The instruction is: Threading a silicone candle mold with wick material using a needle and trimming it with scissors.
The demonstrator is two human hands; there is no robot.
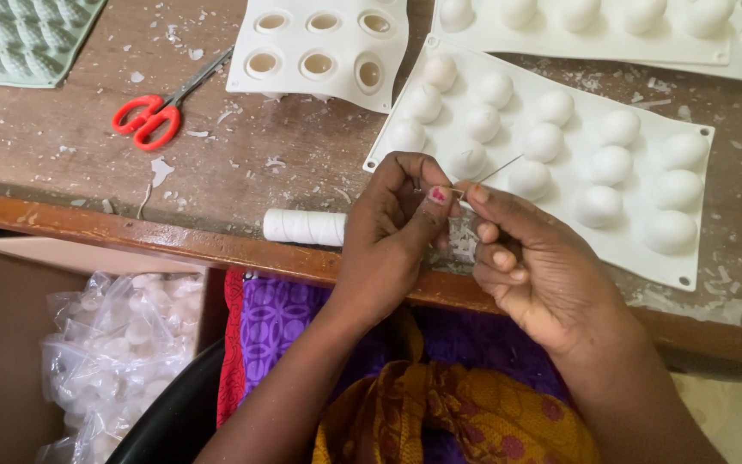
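Going from the left: one pale green ridged silicone mould [23,39] sits at the corner of the scuffed brown wooden worktop [70,146], then one pair of red-handled scissors [161,110], and below the edge one cardboard box [2,344] of clear plastic bags [113,344]. One white spool of thread [304,227] lies near the front edge, just beside my left hand [392,228].

That hand is closed, its thumb and forefinger pinching what I take to be the thread end, too fine to see. My right hand [530,275] is closed too, gripping one thin steel needle [495,170] that slants up over the nearest mould.

I count three white silicone moulds: one empty [324,47], one along the far edge [594,34], and one close by [646,249] showing fourteen white domes.

Risks, as I judge them: the needle could prick my fingertip, since the hands touch; the spool could roll off the edge; the wax flakes [161,172] could snag the thread.
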